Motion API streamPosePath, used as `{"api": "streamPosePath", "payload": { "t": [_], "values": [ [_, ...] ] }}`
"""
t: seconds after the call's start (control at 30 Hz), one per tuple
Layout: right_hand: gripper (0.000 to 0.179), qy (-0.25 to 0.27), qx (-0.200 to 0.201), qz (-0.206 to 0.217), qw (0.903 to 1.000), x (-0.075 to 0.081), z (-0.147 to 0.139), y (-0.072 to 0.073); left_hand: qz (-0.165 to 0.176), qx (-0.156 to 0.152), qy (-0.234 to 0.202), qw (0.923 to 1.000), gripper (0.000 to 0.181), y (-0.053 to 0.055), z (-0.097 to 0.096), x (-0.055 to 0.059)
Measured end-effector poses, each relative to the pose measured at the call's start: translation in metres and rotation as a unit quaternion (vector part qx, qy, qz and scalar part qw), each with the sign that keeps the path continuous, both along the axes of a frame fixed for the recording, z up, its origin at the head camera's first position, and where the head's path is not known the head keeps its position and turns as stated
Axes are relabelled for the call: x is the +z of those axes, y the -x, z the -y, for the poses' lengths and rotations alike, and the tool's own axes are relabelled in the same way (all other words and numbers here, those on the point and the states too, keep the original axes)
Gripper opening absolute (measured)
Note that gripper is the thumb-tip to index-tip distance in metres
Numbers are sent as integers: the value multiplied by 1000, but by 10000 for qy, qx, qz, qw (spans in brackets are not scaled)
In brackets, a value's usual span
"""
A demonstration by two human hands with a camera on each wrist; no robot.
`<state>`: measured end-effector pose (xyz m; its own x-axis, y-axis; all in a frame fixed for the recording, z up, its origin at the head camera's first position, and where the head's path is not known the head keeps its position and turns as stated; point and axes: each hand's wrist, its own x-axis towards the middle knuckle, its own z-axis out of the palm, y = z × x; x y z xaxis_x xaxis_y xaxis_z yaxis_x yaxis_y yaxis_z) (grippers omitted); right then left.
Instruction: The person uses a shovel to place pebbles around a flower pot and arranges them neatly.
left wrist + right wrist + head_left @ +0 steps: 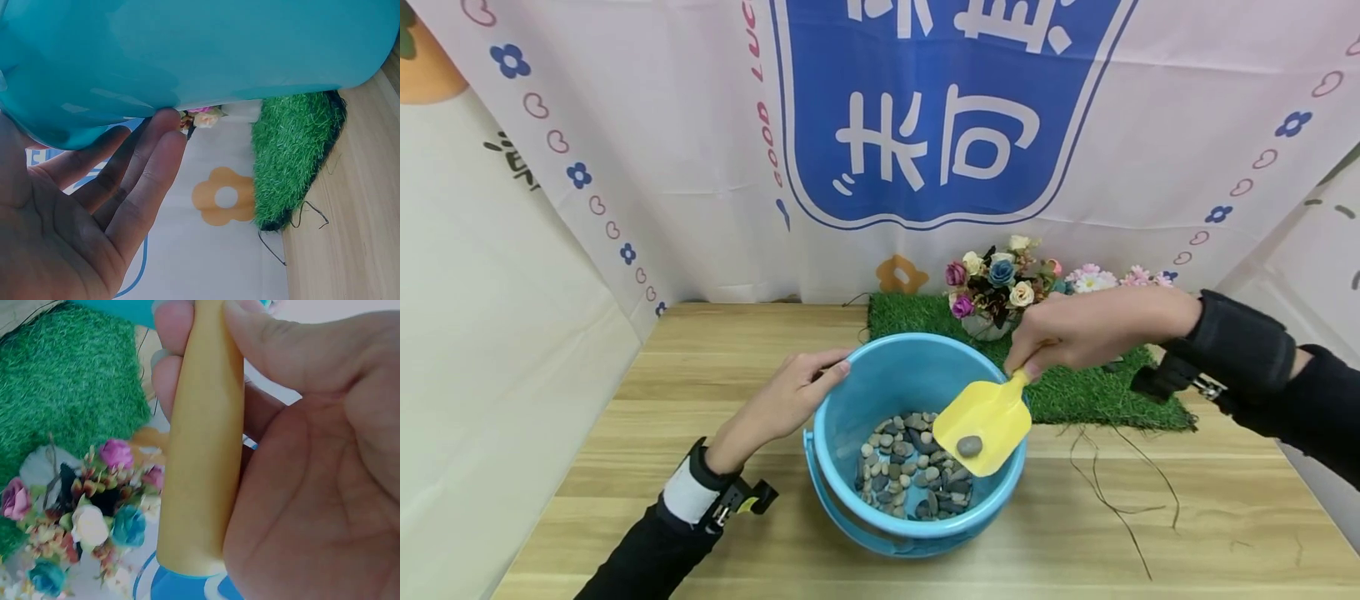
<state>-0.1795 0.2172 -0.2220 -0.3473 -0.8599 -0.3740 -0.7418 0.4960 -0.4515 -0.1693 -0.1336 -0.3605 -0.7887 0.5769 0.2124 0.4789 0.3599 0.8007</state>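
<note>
A blue bucket point(917, 350) stands on the table with many smooth pebbles point(891, 467) spread over its bottom. At its left rim is my left hand point(797, 387), thumb on the rim and fingers against the outer wall. In the left wrist view, those fingers point(150, 169) reach up to the bucket's side point(206, 56). My right hand point(1063, 333) grips the handle of a yellow toy shovel point(1000, 417), whose blade slopes down over the bucket's opening. One grey pebble point(969, 446) lies on the blade. The shovel handle point(203, 437) runs along the palm in the right wrist view.
Behind the bucket and to its right, a green turf mat point(1082, 396) lies on the wooden table point(700, 367). A pot of artificial flowers point(1000, 279) stands on the mat. Loose dark strands point(1101, 492) lie on the right, and a printed cloth point(715, 167) hangs behind.
</note>
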Motion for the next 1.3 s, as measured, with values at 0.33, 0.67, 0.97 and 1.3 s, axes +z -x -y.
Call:
{"api": "streamPosePath", "payload": {
  "t": [0.33, 0.67, 0.97, 1.3],
  "values": [
    [21, 380, -397, 52, 9985, -1, -45, 0, 57, -37, -23, 10000, 37, 0, 1, 0],
    [21, 646, -1133, 75, 9914, -10, -99, 0, 38, -33, -7, 10000, 36, 1, 1, 0],
    [26, 889, -1616, -102, 9828, -38, -141, 1, 11, -16, 24, 10000, 37, 0, 1, 1],
    [27, 848, -2182, -62, 9722, -69, -181, -1, 66, -52, -15, 10000, 37, 0, 1, 0]
  ]
}}
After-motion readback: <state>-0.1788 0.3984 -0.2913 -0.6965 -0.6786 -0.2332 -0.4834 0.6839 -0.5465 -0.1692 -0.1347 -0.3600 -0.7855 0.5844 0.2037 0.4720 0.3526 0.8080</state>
